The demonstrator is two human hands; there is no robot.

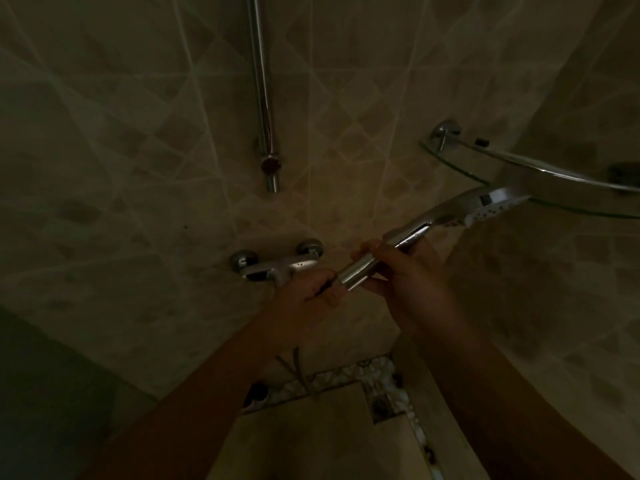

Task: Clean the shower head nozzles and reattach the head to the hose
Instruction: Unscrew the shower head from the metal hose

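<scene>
Setting: dim tiled shower wall [138, 140]; chrome rail [262, 91] upright at centre, mixer tap [277, 266] below it, glass corner shelf [540, 181] at right.
Shower head: chrome shower head [450, 216] held slanting, face up-right just under the shelf, handle end pointing down-left.
Right hand: right hand [405, 275] gripping the handle mid-length, fingers curled round it.
Left hand: left hand [311, 292] at the handle's lower end, fingers curled on a dark fitting there; too dim to identify.
Hose: cannot be made out with certainty.
Floor: pebble-edged tiles [346, 379] below.

Shower head [460, 211] chrome, face pale (dotted nozzles); wall tiles [138, 133] beige, diamond-patterned; rail [261, 81] chrome.
</scene>
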